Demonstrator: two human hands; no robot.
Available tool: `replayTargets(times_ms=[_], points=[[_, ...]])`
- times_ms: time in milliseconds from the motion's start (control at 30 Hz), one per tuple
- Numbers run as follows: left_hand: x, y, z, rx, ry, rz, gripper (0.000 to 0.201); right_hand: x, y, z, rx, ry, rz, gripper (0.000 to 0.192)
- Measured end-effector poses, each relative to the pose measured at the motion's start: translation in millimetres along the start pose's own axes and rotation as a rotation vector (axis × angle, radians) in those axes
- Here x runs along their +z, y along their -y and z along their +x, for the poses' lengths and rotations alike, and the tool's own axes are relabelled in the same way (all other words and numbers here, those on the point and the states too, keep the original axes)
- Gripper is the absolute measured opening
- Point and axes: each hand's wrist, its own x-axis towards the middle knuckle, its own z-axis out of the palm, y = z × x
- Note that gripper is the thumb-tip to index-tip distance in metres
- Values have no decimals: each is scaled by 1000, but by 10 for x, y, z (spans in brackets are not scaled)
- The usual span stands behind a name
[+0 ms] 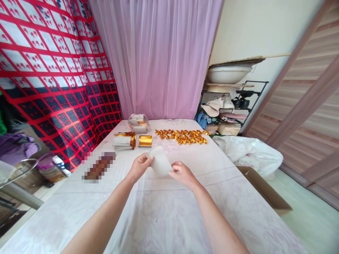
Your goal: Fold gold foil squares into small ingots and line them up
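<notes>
Between my hands, above the cloth-covered surface [164, 218], a pale sheet of paper [159, 162] is held at a tilt with its whitish side toward me. My left hand [140, 165] pinches its left edge between thumb and fingers. At the lower right corner, my right hand [182, 173] grips the sheet with fingers curled. Beyond my hands lies a gold foil sheet [145, 141], and left of it a stack of paper sheets [122, 143] with gold foil showing. Several folded gold foil pieces [192, 137] lie in rows at the back right.
A clear plastic bag [138, 122] of papers sits at the back left. A blurred-out patch [100, 166] covers something on the left. Past the right edge stand a cardboard box [265, 190], a white plastic bag [251, 153] and a loaded rack [233, 106]. Curtains [164, 60] hang behind.
</notes>
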Motion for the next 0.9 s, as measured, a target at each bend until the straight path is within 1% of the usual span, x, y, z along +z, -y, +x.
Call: replayTargets(times_ms=[67,167,200,233,300,333,367,400,433,500,533,567,600,633,667,733,767,833,900], points=[[16,90,55,-28,8,53,46,52,-21,-9,60,82,-5,19],[54,271,113,-66,10,195,38,166,-87,-25,144,187,49,12],[66,333,121,-78,12,256,35,206,-114,-34,177,201,76,17],[77,390,125,-88,13,322,36,241,-141,-45,214,204,108,32],[95,480,123,-94,16,457,45,293,-185,-76,275,182,164,63],[104,512,120,-87,20,519,51,309,-201,-93,281,163,183,73],[114,533,117,-73,27,574,57,320,-214,-110,264,147,192,77],[124,544,113,-56,35,619,63,326,-223,-127,232,133,191,75],[134,547,108,-37,45,652,67,331,-230,-142,200,124,184,68],[149,532,88,22,53,717,69,336,-241,-167,157,117,146,45],[153,516,70,66,53,750,66,336,-246,-177,150,117,126,34],[154,498,43,176,58,858,57,333,-250,-186,150,120,113,27],[152,478,9,265,82,950,45,328,-254,-194,153,122,107,24],[147,458,-32,324,135,1008,34,318,-257,-202,156,134,112,25],[142,441,-77,364,212,1033,27,306,-260,-211,154,150,122,29],[128,418,-169,385,413,1017,27,276,-264,-230,135,191,129,38],[121,413,-209,368,468,998,27,262,-264,-241,126,209,136,42],[108,413,-267,336,509,982,31,244,-255,-265,112,227,138,46],[97,413,-295,316,520,971,33,233,-229,-292,97,189,93,40]])
